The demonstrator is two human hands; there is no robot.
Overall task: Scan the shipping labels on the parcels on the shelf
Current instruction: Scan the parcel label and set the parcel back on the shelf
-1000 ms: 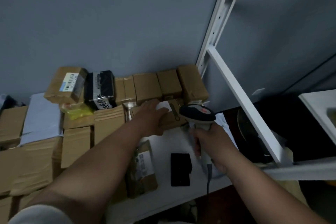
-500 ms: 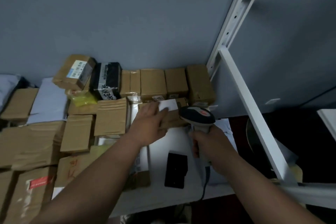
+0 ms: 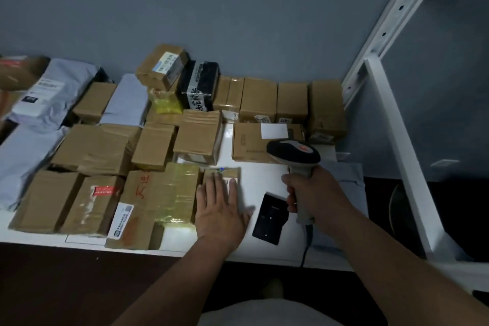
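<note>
Many brown cardboard parcels cover the white shelf (image 3: 264, 174). My left hand (image 3: 221, 206) lies flat, fingers straight, on a small brown parcel (image 3: 223, 172) near the shelf's front; a blue light spot shows at its far edge. My right hand (image 3: 315, 193) grips the handle of a grey and black barcode scanner (image 3: 292, 153), its head over the near edge of a flat box with a white label (image 3: 274, 131). The scanner's cable hangs down over the shelf's front edge.
A black flat device (image 3: 270, 217) lies on the shelf between my hands. Grey mailer bags (image 3: 39, 103) lie at the left, a black parcel (image 3: 201, 85) at the back. A white shelf upright (image 3: 397, 127) slants along the right. The grey wall stands behind.
My left hand has left the labelled box at the back and come down onto the small parcel near the front. The view has swung left, showing more parcels. The scanner stays held.
</note>
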